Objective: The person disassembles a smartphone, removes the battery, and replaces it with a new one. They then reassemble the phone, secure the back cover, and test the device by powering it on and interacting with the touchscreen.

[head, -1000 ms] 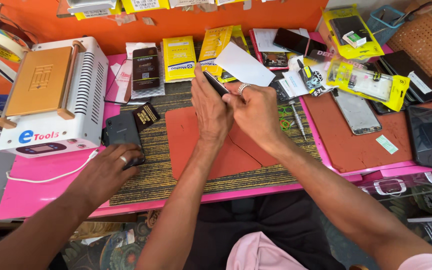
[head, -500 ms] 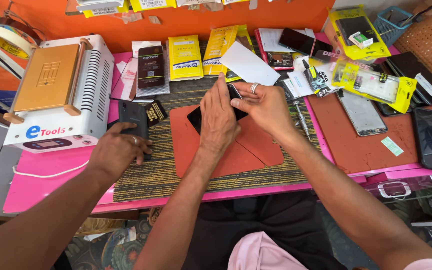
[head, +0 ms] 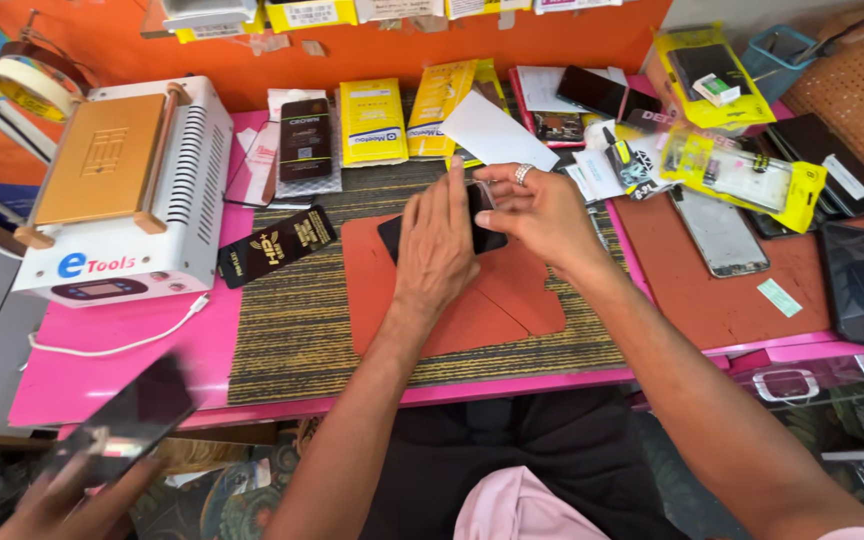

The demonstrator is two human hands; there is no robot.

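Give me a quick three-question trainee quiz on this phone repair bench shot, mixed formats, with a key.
1. True or false: the left hand and the right hand both touch the black phone over the red mat.
2. Multiple choice: where does the white heating machine stand from the wearer's view? A) far right B) on the left of the pink table C) on the red mat
3. Fill in: a co-worker's hand at bottom left holds a dark ____.

Key
1. True; the left hand lies over the phone and the right fingers pinch its upper edge.
2. B
3. phone, tilted, off the table edge.
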